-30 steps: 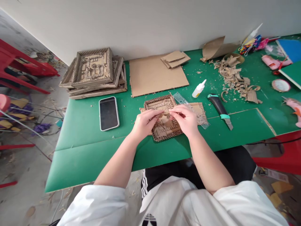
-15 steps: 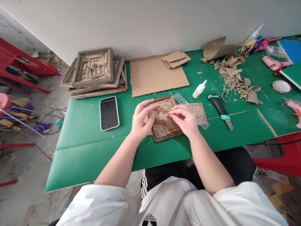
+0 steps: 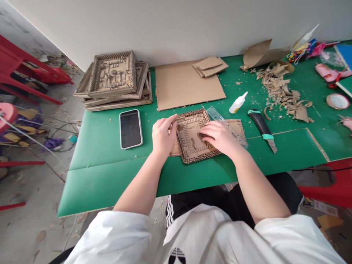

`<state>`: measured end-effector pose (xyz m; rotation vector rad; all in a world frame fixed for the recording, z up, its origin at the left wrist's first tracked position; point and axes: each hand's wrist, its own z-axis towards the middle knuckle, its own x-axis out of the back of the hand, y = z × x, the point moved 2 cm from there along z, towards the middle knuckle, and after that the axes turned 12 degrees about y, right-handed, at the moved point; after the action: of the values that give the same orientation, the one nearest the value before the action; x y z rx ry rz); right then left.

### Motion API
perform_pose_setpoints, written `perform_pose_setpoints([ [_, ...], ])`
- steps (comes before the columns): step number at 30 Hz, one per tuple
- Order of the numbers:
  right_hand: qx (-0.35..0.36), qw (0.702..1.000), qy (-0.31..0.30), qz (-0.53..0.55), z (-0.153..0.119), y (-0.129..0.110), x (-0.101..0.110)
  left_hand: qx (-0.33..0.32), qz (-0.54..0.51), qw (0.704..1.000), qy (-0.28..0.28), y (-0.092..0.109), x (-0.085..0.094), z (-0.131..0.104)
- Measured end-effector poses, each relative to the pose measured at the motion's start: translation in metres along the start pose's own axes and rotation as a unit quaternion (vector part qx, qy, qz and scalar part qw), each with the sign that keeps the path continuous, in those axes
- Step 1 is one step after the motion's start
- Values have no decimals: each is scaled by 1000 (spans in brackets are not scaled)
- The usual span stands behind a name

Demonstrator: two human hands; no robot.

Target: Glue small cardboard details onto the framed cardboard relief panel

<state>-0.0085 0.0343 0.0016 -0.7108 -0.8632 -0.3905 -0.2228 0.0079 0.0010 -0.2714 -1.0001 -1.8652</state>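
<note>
A shallow square cardboard tray with corrugated rims and small raised cardboard strips inside lies on the green table in front of me. At its left rim, my left hand has its fingers curled; a brown bit shows between them, too hidden to name. My right hand reaches over the tray's right side, fingers closed on a small cardboard piece low inside it. A narrow curved strip sits on the tray floor. Under the right forearm lie a clear ruler and a corrugated cardboard sheet.
Left of the tray lies a phone, with stacked cardboard trays behind. A flat cardboard sheet rests at the back. To the right are a glue bottle, a utility knife with blade exposed, and cardboard scraps.
My left hand has drawn back from over the tray to its left rim, fingers curling. My right hand has lowered and shifted right. The brown patch over the tray's middle is gone.
</note>
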Motion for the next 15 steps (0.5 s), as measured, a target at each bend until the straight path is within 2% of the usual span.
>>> perform_pose_setpoints([
  [8,43,997,-48,-34,14,-1,-3,29,15,999,4,-5,0,2],
  [12,31,997,-73,-27,19,-3,-1,43,24,998,28,-10,1,4],
  [15,11,998,-56,-2,21,-3,1,65,33,996,45,-13,2,5],
])
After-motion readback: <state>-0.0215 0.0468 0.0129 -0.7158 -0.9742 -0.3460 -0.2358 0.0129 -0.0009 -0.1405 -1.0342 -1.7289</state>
